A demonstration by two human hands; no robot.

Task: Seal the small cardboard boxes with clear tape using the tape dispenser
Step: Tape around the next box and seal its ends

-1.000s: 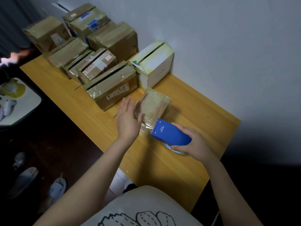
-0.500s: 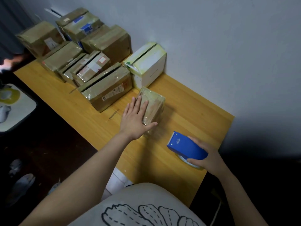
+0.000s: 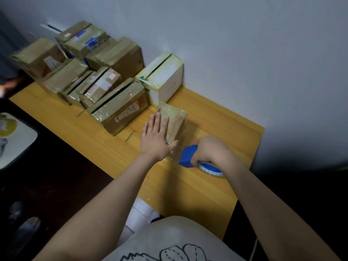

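A small cardboard box (image 3: 176,119), wrapped in shiny clear tape, lies on the wooden table (image 3: 197,189) near its middle. My left hand (image 3: 157,137) presses flat on the box's left side with straight fingers, thumb at its near end. My right hand (image 3: 211,150) grips the blue tape dispenser (image 3: 187,156) from above, close to the box's near right corner. The tape roll (image 3: 211,169) shows under my wrist. Whether tape runs from the dispenser to the box is unclear.
Several taped cardboard boxes (image 3: 120,108) stand in rows at the back left, with a white box (image 3: 165,80) against the wall (image 3: 244,53). Bare tabletop lies to the right and near me. A stool (image 3: 17,140) and shoes sit on the dark floor at left.
My right hand has swung the dispenser from the table's right edge back toward the box's near end, now gripping it from above. My left hand stays flat on the box.
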